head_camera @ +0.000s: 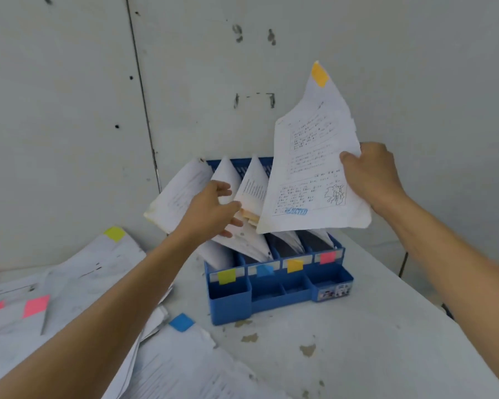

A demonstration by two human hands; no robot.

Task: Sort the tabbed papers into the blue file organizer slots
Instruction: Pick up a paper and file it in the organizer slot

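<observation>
Scuffed grey-white wall panels with a dark seam rise behind a white bench whose paint is chipped in brownish spots. On it stands a blue plastic file organizer with four slots and small square trays along the front. The slots are labelled with yellow, blue, orange and pink sticky notes.

Thin white papers stand in the slots, fanned and leaning left. The left hand reaches in among them, fingers mostly straight and spread, pressing them aside. The right hand pinches the edge of a limp, creased printed sheet, raised above the right-hand slots, with an orange tab at its top corner.

Loose papers sprawl over the bench's left side, carrying yellow, pink and blue tabs.
</observation>
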